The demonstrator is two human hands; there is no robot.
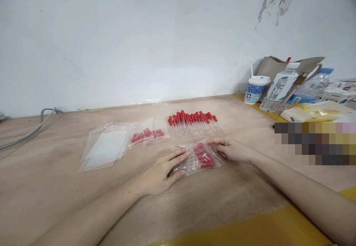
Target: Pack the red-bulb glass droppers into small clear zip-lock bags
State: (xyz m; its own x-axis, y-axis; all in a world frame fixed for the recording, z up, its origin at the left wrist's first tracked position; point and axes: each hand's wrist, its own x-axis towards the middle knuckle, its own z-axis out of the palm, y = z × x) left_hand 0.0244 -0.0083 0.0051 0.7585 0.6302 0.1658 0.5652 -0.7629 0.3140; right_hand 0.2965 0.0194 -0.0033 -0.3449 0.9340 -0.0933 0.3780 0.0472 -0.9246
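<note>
A clear zip-lock bag with several red-bulbed droppers inside lies flat in front of me. My left hand rests on the bag's left end, fingers spread. At the bag's right end, my right hand pinches the zip edge near its upper corner. Just behind the bag is a heap of loose glass droppers with red bulbs. Left of the heap lie filled bags with red bulbs showing through. Farther left is a fanned stack of flat clear bags.
At the right stand a paper cup with a straw, a water bottle, a blue-capped bottle and a grey-brown bag. A grey cable runs along the left. The white wall closes off the table's back.
</note>
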